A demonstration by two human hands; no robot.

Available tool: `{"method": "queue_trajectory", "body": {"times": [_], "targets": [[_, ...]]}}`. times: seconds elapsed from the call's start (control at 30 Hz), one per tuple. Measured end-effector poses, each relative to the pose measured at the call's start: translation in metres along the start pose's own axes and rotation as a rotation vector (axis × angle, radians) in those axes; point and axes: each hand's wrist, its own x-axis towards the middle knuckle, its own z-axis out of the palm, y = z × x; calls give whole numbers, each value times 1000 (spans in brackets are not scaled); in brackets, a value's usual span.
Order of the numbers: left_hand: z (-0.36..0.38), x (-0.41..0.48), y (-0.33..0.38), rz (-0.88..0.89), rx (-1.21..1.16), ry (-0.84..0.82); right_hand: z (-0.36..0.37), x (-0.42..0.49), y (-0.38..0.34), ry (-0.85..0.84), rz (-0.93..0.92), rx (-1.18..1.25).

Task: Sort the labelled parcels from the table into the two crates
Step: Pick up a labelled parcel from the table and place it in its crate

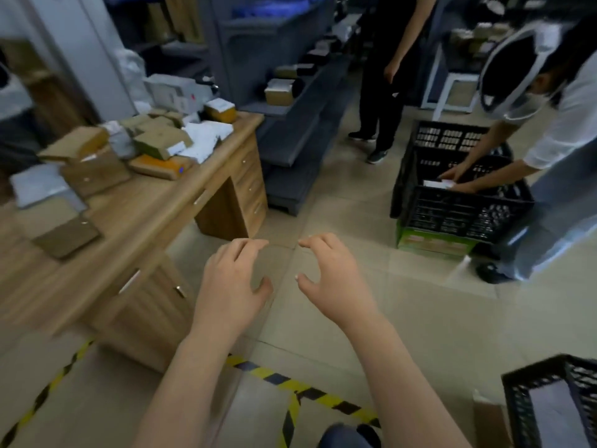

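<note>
Several labelled parcels, brown boxes and white or grey bags, lie piled on the wooden table at the left. One black crate stands on the floor at the right, and a second black crate shows at the bottom right corner. My left hand and my right hand hover side by side over the floor, right of the table. Both have loosely curled fingers and hold nothing.
A person in a white shirt bends over the far crate with both hands inside it. Another person in black stands beyond. Grey shelving runs behind the table. Yellow-black tape marks the floor.
</note>
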Motion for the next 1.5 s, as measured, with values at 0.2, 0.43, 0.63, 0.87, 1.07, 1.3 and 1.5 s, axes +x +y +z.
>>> {"method": "queue_trajectory", "body": {"times": [0.2, 0.43, 0.63, 0.87, 1.07, 1.3, 1.5], "targets": [[-8, 37, -51, -137, 45, 44, 37, 79, -20, -79, -112, 30], [-9, 121, -92, -300, 83, 159, 56, 200, -24, -117, -268, 56], [-13, 179, -122, -425, 132, 241, 70, 289, -32, -212, -383, 53], [-19, 191, -166, -600, 163, 280, 115, 347, -62, -338, -506, 66], [-36, 178, -228, -717, 168, 352, 163, 373, -112, -424, -608, 65], [-78, 165, -334, -766, 207, 371, 240, 403, -194, -481, -650, 78], [-120, 162, -431, -758, 201, 338, 302, 426, -264, -472, -603, 63]]}}
